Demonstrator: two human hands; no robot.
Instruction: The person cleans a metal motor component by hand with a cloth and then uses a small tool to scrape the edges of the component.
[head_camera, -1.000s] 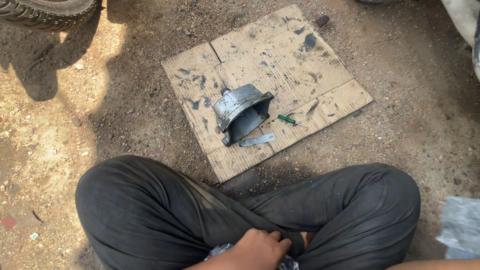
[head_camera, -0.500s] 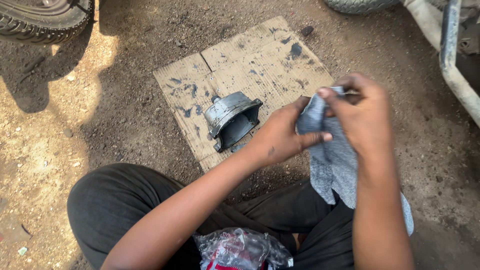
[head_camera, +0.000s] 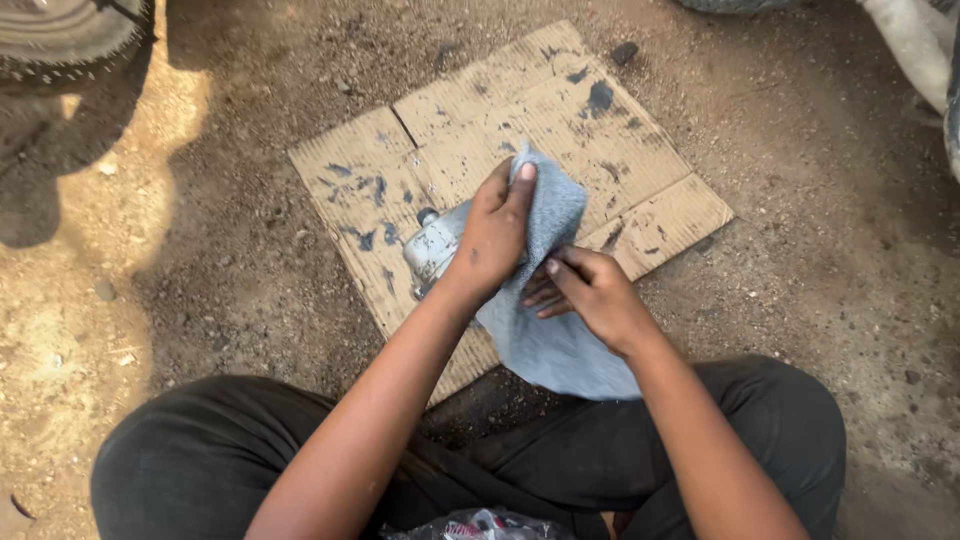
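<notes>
Two hands (head_camera: 545, 265) on grey cloth (head_camera: 550, 330) — stained cardboard (head_camera: 560, 120), dirt ground (head_camera: 230, 290), tyre (head_camera: 70, 40)

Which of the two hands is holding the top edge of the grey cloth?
The left hand pinches the cloth at its top, over the metal part. The right hand is lower, fingers against the cloth's middle.

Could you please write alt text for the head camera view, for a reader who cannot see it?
A seated person's left hand and right hand both grip a grey cloth over a grey metal part, which lies on stained cardboard on dirt ground. A tyre shows top left.
</notes>
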